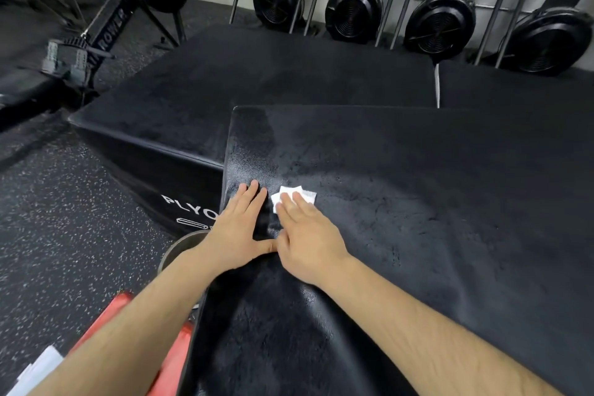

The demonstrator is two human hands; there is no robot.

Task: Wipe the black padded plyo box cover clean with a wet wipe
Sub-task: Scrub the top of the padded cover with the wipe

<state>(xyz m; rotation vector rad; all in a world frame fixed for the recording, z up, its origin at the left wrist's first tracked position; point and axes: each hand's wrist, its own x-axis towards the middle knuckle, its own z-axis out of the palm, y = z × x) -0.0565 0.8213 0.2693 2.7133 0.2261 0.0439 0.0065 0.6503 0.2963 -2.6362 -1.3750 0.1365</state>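
Observation:
The black padded plyo box cover (401, 202) fills the middle and right of the head view, its top dull with a shinier damp strip along the left edge. A white wet wipe (297, 195) lies folded on that top near the left edge. My right hand (305, 241) lies flat on the wipe, fingers straight, pressing it onto the cover. My left hand (239, 228) rests flat beside it at the cover's left edge, fingers straight and holding nothing. The thumbs of both hands touch.
A lower black plyo box (225, 90) stands behind and to the left, with white lettering on its side. A metal bucket rim (180, 246) and a red object (106, 318) sit on the speckled floor at the left. Rowing machines (106, 32) and fan units line the back wall.

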